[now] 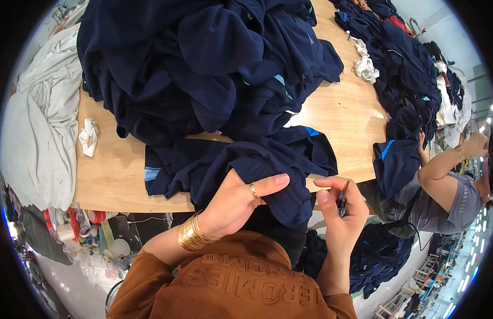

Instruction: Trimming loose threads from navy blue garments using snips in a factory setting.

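One navy garment (220, 159) lies just on the near side of the pile (166, 80); it looks light, soft and limp, probably best gripped at its thicker gathered end. Two hands work: the left hand (230, 206) pinches that end under its thumb; the right hand (342, 226), curled, fingertips slightly apart, holds one pair of snips (341, 203). One white loop (88, 137) lies left of the pile, one white bundle (366, 69) right.

Our clothes heap (204, 69) on the table (353, 122)
Before the heap we see a garment (204, 162); left, a cloth (44, 122); right, another pile (406, 69).
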Motion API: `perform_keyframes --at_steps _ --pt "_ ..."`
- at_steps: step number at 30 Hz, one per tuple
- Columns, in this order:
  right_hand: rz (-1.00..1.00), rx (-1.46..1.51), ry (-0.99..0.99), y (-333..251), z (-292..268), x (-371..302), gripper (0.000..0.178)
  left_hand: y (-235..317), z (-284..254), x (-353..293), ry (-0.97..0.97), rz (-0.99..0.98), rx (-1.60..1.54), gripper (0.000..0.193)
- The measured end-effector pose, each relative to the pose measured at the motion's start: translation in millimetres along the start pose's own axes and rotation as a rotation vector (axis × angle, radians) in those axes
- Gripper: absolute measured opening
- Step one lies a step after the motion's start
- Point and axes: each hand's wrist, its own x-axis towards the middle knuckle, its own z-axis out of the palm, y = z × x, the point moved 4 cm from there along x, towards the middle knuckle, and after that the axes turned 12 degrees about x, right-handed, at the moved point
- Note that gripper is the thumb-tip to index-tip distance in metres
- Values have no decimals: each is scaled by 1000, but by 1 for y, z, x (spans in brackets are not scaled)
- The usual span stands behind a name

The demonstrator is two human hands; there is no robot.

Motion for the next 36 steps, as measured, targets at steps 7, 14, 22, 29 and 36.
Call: perform_keyframes --at_steps 7,14,22,29,36 --pt "-31 71 3 1 -3 -11 34 1 2 -1 31 -16 -34 16" --pt "-108 -52 15 -1 -4 -14 39 0 -2 -4 61 8 101 21" --pt "-190 -219 -35 -9 -4 -16 20 4 3 -5 -7 27 26 23" --pt "-337 -518 -103 -22 0 -13 23 5 5 -6 23 85 136 27" --pt "-370 -555 -117 -21 0 -13 24 7 6 -6 46 142 119 25"
